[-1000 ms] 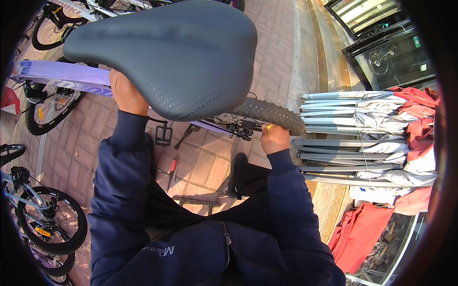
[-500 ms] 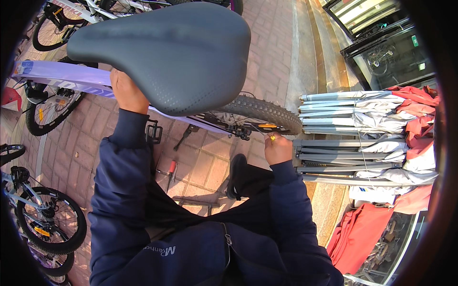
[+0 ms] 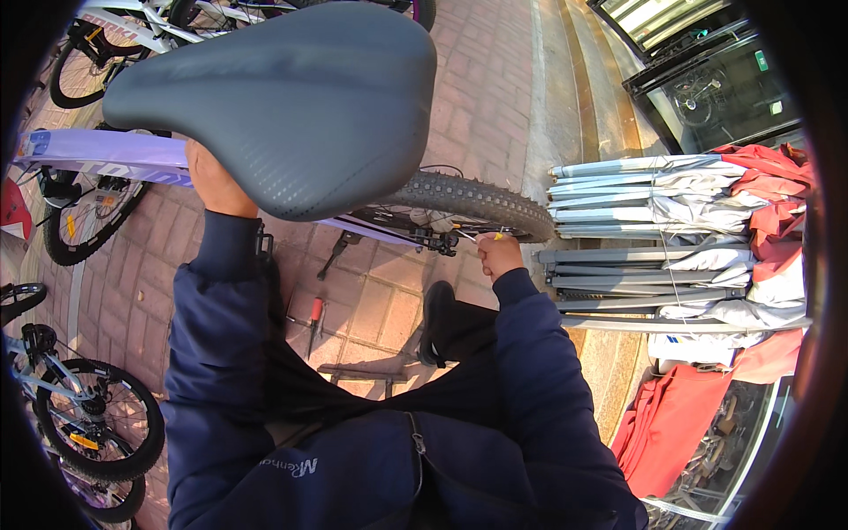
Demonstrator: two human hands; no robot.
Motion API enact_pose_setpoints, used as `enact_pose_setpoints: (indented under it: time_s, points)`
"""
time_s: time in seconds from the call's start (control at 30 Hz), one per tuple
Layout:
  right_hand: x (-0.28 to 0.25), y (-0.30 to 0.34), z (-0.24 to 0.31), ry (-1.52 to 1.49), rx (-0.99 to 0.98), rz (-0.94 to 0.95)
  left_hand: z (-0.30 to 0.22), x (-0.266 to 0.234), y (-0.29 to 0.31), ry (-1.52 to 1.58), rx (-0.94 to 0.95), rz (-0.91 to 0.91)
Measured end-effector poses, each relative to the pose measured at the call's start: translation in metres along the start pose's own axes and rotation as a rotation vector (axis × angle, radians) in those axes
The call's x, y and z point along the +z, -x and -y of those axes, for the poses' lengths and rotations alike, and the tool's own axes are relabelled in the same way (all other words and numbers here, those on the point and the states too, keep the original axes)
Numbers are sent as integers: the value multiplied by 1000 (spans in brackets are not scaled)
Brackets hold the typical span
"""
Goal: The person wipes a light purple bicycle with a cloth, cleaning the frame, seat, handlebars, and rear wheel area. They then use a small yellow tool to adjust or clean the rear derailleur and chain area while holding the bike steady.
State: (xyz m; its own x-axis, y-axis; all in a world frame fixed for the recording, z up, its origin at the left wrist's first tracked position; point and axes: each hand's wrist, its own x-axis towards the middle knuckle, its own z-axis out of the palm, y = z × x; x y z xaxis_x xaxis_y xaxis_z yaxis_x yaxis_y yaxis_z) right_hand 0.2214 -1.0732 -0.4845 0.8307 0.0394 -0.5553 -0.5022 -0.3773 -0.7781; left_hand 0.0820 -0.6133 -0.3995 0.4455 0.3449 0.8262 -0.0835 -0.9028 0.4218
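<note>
The black saddle [image 3: 291, 106] of a purple bicycle [image 3: 106, 152] fills the upper middle of the view. Against the purple frame, just under the saddle's edge, lies my left hand [image 3: 216, 181]; its fingers are hidden behind the saddle. My right hand [image 3: 501, 256] is closed around a small yellow-handled screwdriver [image 3: 500, 236], beside the knobbly rear tire [image 3: 481, 201]. The screwdriver's thin metal shaft points left toward the black mechanism [image 3: 437, 240] at the rear wheel's hub; whether its tip touches is too small to tell.
A red-handled tool [image 3: 316, 309] lies on the brick paving [image 3: 389, 314] by my legs. The kickstand [image 3: 336, 256] reaches down near it. Folded canopy frames [image 3: 636, 265] with red and white cloth lie at right. Other bicycles [image 3: 97, 415] stand along the left and back.
My right hand has turned and shifted slightly left, so the screwdriver's shaft now shows, pointing at the hub. My left hand stays at the frame while the whole view has shifted a little.
</note>
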Motion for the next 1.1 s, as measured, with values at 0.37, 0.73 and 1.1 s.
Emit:
enact_pose_setpoints:
  time_s: [0.37, 0.73, 1.1]
  points:
    - [-22, -7, -9, -257, 229, 200, 5, 10, 7, -73, -28, -65]
    - [6, -10, 6, -50, 14, 156, 1, 12, 0, -131, 54, -46]
    - [-4, 42, 35, 927, -649, -53, -37, 6, -24, -66, 168, -148]
